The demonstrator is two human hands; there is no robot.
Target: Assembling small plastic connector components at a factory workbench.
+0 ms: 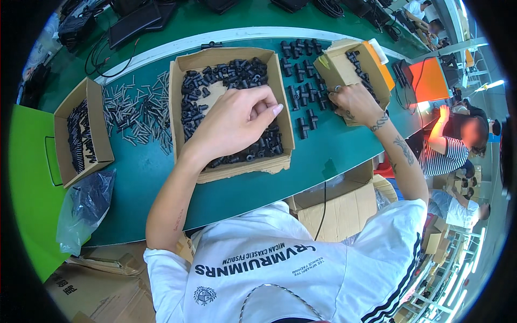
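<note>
My left hand [237, 121] reaches into a shallow cardboard tray [231, 54] full of small black plastic parts [237, 72]. Its fingers are curled over the parts, and whatever they hold is hidden. My right hand [353, 102], with a ring and a tattooed wrist, rests on the green belt beside a small cardboard box [336, 67]. Its fingertips pinch a black T-shaped fitting [329, 101] at the end of rows of the same fittings [301, 91] laid out on the belt.
A pile of short metal pins [137, 110] lies left of the tray. Further left are a box of black rods [81, 132] and a plastic bag [83, 207]. Cardboard boxes [339, 210] stand under the belt edge. Other people [458, 151] work at the right.
</note>
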